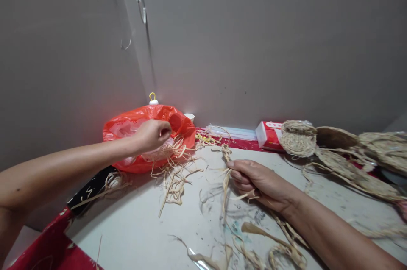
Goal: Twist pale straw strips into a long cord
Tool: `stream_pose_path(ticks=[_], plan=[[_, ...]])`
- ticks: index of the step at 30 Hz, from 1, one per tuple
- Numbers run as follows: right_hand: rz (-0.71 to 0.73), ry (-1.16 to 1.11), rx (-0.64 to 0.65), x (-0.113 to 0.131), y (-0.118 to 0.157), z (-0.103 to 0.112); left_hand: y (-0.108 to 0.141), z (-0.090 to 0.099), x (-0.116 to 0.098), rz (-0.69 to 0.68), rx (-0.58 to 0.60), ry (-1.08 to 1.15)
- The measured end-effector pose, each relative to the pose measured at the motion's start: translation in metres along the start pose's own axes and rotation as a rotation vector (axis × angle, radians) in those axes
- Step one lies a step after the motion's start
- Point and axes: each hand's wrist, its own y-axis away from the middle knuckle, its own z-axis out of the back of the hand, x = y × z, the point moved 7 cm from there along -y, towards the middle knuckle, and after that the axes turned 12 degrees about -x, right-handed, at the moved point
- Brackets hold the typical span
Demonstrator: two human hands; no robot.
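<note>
My left hand [154, 135] is raised over the opening of a red plastic bag [127, 119], its fingers curled together; whatever they may hold is hidden. Dry straw strips [174, 181] spill from the bag onto the white board. In my right hand [254, 179], thumb and fingers pinch a braided straw piece [226, 153] near its middle. The knotted end points up and away, and loose strands hang below the fingers toward the board.
Behind lie white sticks [233, 133], a red tissue pack [270, 135] and a white cup [190, 117]. Woven straw pieces [298, 138] are piled at the right. More straw [219, 257] lies along the near edge of the white board [127, 227]. Grey panels [254, 49] stand behind.
</note>
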Motion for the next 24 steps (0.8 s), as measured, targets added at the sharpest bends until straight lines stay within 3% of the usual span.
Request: stream_pose_path(ticks=[4,7,9,11,14,19,24], plan=[[-0.003,0.011,-0.017,0.001,0.001,0.0,0.007,-0.035,-0.016,0.019,0.16,-0.059],[-0.003,0.024,-0.02,0.003,0.003,-0.002,0.007,-0.057,-0.015,0.108,0.256,-0.005],[-0.003,0.036,-0.015,0.004,0.004,-0.004,0.005,-0.062,-0.012,0.149,0.285,0.059],[-0.002,0.04,-0.015,0.004,0.004,-0.004,0.001,-0.057,-0.008,0.185,0.286,0.125],[-0.009,0.029,-0.018,0.003,0.003,-0.003,-0.009,-0.032,-0.004,0.26,0.232,0.231],[0.007,0.011,-0.002,0.002,0.001,-0.003,-0.019,0.006,-0.001,0.422,0.151,0.719],[-0.018,0.015,-0.005,0.0,0.001,-0.002,-0.004,0.003,-0.001,0.497,0.277,0.93]])
